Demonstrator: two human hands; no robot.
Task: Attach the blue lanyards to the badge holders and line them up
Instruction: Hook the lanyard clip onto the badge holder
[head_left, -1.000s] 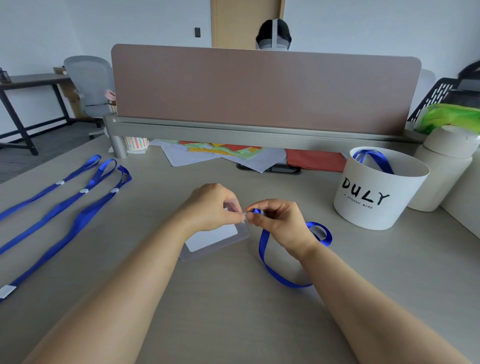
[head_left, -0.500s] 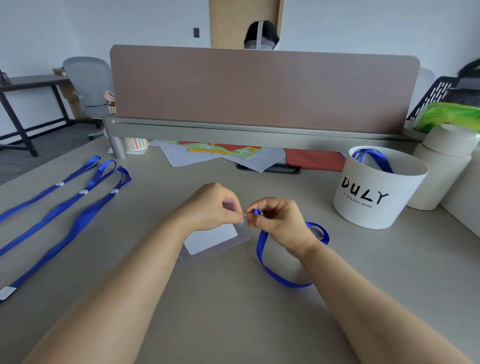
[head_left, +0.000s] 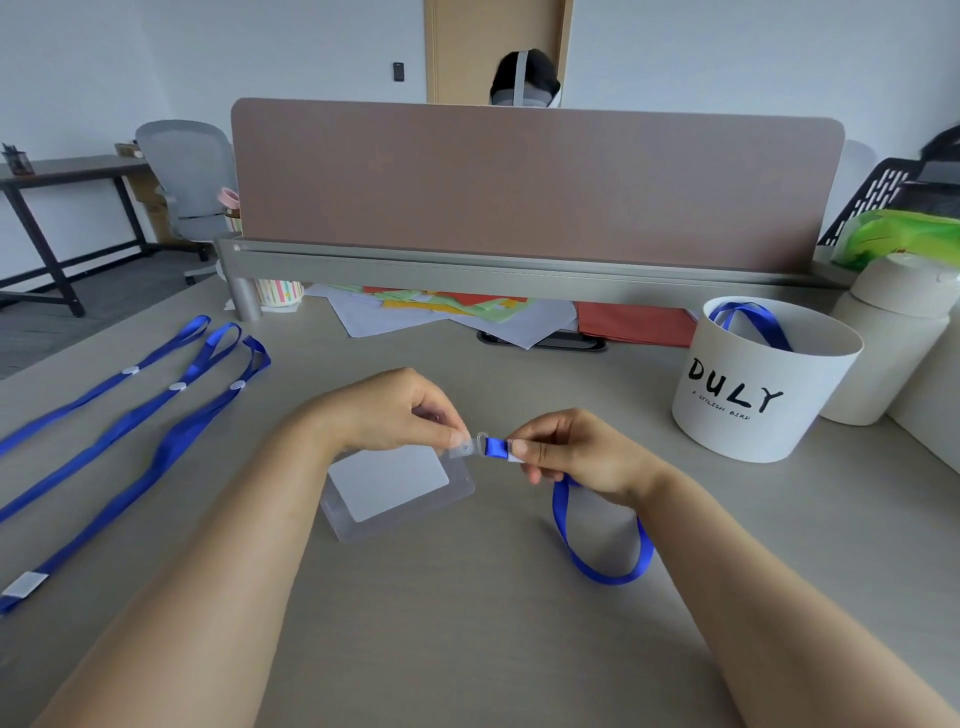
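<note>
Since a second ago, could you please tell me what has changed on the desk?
The right-hand grip, pinching the blue lanyard, has drawn slightly right, away from the left-hand grip, exposing the clear strap between them. Both pinches held; the badge holder, three laid-out lanyards and white bucket lie as before.

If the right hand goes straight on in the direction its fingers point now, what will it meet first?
Most likely the clear strap of the badge holder, which the left hand pinches; the right hand points left at it, holding the lanyard end. Depth looks level but is uncertain.
</note>
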